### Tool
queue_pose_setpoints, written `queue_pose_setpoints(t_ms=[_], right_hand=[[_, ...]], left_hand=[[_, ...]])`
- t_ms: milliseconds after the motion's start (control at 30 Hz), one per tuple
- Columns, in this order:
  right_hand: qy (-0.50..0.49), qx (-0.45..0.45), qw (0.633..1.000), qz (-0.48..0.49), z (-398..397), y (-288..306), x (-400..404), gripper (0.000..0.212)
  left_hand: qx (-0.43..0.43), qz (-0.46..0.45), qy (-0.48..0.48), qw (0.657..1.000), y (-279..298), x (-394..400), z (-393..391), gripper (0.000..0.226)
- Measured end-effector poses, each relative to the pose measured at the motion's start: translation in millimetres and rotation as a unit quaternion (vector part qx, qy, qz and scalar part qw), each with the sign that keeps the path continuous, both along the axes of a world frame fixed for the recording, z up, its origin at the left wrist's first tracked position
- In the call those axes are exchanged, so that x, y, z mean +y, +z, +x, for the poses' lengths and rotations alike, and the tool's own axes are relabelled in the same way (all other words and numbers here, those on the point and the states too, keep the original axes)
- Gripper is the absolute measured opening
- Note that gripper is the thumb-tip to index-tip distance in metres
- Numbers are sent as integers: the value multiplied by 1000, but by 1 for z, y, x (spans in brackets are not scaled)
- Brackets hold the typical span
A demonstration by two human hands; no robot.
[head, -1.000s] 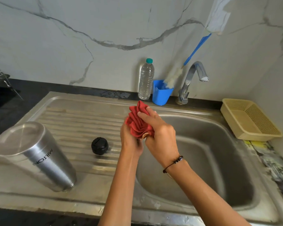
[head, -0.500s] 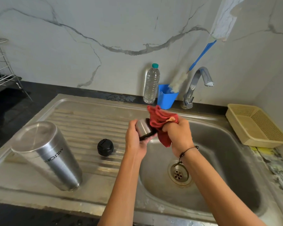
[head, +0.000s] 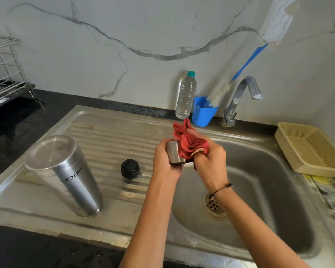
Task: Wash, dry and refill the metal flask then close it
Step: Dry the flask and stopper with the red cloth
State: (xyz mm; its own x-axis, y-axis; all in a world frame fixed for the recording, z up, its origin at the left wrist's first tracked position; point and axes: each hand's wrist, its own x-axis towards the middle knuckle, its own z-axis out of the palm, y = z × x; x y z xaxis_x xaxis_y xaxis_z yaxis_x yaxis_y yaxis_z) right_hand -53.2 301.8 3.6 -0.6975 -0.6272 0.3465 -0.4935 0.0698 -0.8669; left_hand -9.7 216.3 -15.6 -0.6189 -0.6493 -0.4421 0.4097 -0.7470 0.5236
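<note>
Since half a second ago the red cloth [head: 190, 142] has shifted from beside the steel cap [head: 174, 153] to lie bunched over its right side, and both hands sit slightly nearer the drainboard; the flask and stopper have not moved. The left hand [head: 163, 161] grips the steel cap, fingers curled round its body. The right hand [head: 211, 157] pinches the red cloth in a closed fist and presses it against the cap.

All places are given from the sink basin [head: 259, 190]. The hands work above its left rim. The metal flask [head: 64, 175] stands inverted on the drainboard [head: 108, 136], well to the left and near the front edge. The black stopper [head: 130, 168] lies between flask and basin, apart from both. Behind the basin stand a water bottle [head: 186, 95], blue cup [head: 203, 111] and tap [head: 240, 99]. A yellow basket [head: 309, 147] sits just beside the right rim. The basin interior below the hands is open.
</note>
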Motion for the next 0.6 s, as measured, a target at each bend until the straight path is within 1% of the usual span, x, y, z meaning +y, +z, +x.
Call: queue_pose_setpoints(t_ms=[67, 133, 200, 267, 333, 433, 533, 567, 600], right_hand=[[-1, -66, 998, -7, -12, -1, 3, 50], [-14, -119, 993, -8, -20, -1, 4, 49], [-41, -164, 986, -13, -24, -4, 3, 44], [-62, -200, 978, -21, -27, -8, 1, 35], [-70, -208, 976, -9, -29, -10, -3, 31], [-77, -189, 979, 26, -29, -13, -14, 32], [-85, -184, 979, 8, -26, -5, -19, 33], [-82, -167, 983, -3, -24, 0, -16, 35], [-73, -125, 989, -4, -19, 5, -11, 39]], left_hand=[[-26, -18, -8, 999, 4, 3, -3, 16], [-53, -41, -10, 998, 8, 8, -6, 18], [-103, -92, -5, 990, 9, 11, -8, 26], [-150, -155, 13, 976, 8, 9, -8, 32], [-172, -182, 20, 968, 5, 5, -6, 35], [-179, -179, 7, 968, 5, 2, -5, 35], [-186, -186, -3, 965, 2, 0, -6, 41], [-178, -179, 6, 968, 3, 1, -6, 36], [-168, -170, 21, 971, 2, 0, -5, 30]])
